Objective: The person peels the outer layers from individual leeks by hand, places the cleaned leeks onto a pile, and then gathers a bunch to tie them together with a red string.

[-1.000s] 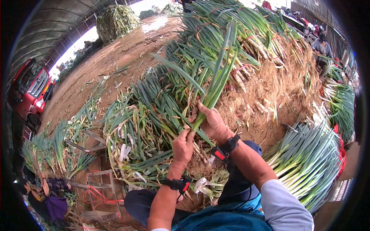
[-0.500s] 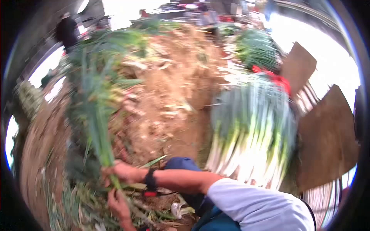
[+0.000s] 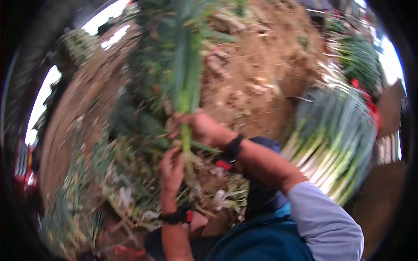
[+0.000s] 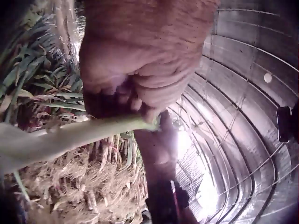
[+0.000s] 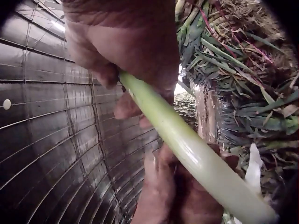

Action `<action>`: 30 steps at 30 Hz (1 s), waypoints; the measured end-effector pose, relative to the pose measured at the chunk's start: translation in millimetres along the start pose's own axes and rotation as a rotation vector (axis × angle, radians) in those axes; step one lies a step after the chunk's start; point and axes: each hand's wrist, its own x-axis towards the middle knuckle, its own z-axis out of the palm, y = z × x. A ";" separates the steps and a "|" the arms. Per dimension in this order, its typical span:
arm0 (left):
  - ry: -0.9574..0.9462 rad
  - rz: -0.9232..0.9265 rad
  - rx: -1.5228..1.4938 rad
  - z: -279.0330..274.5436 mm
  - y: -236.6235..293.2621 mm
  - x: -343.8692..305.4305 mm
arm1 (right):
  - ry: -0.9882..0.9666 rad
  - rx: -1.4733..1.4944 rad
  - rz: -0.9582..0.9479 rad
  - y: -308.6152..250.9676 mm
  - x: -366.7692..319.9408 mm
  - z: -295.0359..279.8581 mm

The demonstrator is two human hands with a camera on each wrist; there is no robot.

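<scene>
A long green onion (image 3: 185,82) stands upright before me in the head view, leaves up and pale stalk down. My right hand (image 3: 204,128) grips it where the leaves meet the stalk. Lower down, my left hand (image 3: 171,167) pinches the stalk, its fingertips on the side. In the left wrist view, the curled fingers of the left hand (image 4: 145,60) press against the pale stalk (image 4: 79,135). The right wrist view shows the smooth white stalk (image 5: 187,144) slanting out of the right hand (image 5: 121,42), with the left hand (image 5: 161,186) behind it.
A heap of untrimmed green onions (image 3: 139,117) lies ahead and left. Cleaned green onions (image 3: 331,139) are spread at my right, by a red strip (image 3: 368,104). Leaf scraps (image 3: 124,195) cover the ground near my legs. A red vehicle (image 3: 27,169) is at far left.
My view swung right, then partly back left, with blur. Both hands stay on the green onion, which now stands more upright than a second ago.
</scene>
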 end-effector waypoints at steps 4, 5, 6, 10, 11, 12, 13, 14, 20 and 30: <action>-0.142 0.019 -0.049 -8.0 15.4 5.8 | -0.126 0.056 -0.090 -1.2 0.0 3.5; -0.150 0.017 -0.037 -8.7 20.2 5.6 | -0.131 0.059 -0.089 -1.9 -2.3 4.7; -0.154 0.037 -0.002 -7.8 21.3 4.5 | -0.128 0.058 -0.084 -0.5 -3.1 4.2; -0.169 0.053 0.069 -6.8 20.4 0.8 | -0.074 0.023 -0.060 6.9 0.6 1.2; -0.169 0.042 0.072 -7.0 19.0 -0.5 | -0.052 0.008 -0.052 8.5 0.6 3.5; -0.101 0.074 0.062 -6.1 17.4 -1.4 | -0.025 -0.018 -0.064 10.0 0.4 6.3; -0.034 0.108 0.053 -4.1 15.5 -1.6 | 0.001 -0.043 -0.078 11.4 0.0 9.1; 0.029 0.141 0.044 -3.6 14.5 -1.6 | 0.031 -0.067 -0.094 13.0 -0.8 11.6; 0.039 0.200 0.256 -6.9 14.0 6.5 | 0.021 -0.206 -0.185 26.7 3.8 11.4; 0.186 0.151 0.023 -6.1 3.1 -15.4 | 0.044 -0.033 -0.174 9.1 9.9 10.3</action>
